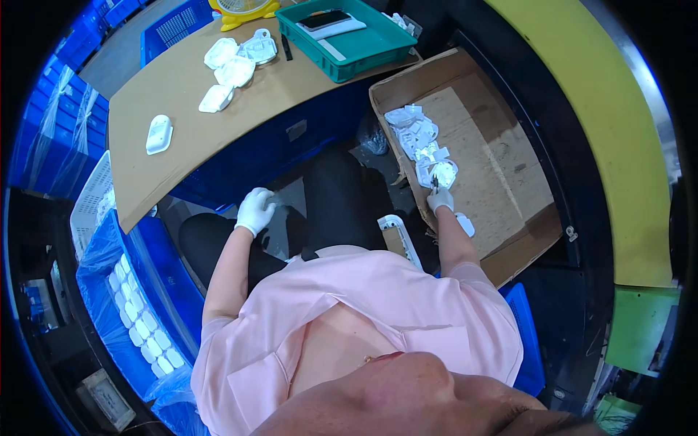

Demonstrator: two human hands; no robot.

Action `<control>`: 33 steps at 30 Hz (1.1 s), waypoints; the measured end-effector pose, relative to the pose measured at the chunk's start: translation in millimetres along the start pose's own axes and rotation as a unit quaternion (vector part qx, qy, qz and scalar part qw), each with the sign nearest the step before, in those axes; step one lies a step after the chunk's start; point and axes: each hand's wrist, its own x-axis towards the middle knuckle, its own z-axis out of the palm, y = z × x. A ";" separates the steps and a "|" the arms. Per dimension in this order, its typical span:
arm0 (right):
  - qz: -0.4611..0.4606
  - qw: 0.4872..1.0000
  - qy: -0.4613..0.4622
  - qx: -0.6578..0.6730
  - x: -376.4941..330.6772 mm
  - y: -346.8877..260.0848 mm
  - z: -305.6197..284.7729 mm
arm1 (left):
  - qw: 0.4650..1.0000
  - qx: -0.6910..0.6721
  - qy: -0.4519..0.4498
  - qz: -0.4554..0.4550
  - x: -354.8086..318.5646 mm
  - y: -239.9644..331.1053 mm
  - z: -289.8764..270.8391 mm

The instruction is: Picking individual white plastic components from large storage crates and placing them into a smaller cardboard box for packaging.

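My right hand (440, 198), in a white glove, reaches over the left side of a cardboard box (502, 174). It is closed around a small dark hand tool (435, 182), whose kind is too small to make out. The tool's tip is against a white plastic part (444, 173), at the near end of a row of white plastic parts (414, 131). Just below the hand lies another white piece (465, 225). Over my lap is my left hand (256, 211), also gloved, with fingers loosely bent, thumb apart and nothing visible in it.
On the brown tabletop (167, 94) are several white housings (235, 71), a white rounded unit (159, 134), a green tray (349, 58) and a yellow fan (243, 11). A lined blue crate (109, 251) holds white pieces at left. A white frame-shaped part (400, 240) is beside my lap.
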 end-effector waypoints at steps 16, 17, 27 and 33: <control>-0.343 0.685 -0.280 0.578 -138.9 -170.5 -165.4 | 0.841 -0.534 -0.084 -0.015 31.1 154.6 -23.8; -0.301 0.713 -0.315 0.550 -149.6 -182.6 -168.2 | 0.801 -0.587 -0.116 -0.003 31.6 164.6 -29.4; -0.287 0.756 -0.298 0.507 -143.3 -181.1 -129.9 | 0.604 -0.776 0.032 -0.177 16.1 121.6 -66.0; -0.115 0.878 -0.207 0.417 -81.8 -98.1 -111.8 | 0.655 -0.657 0.321 -0.188 39.2 -2.1 -140.0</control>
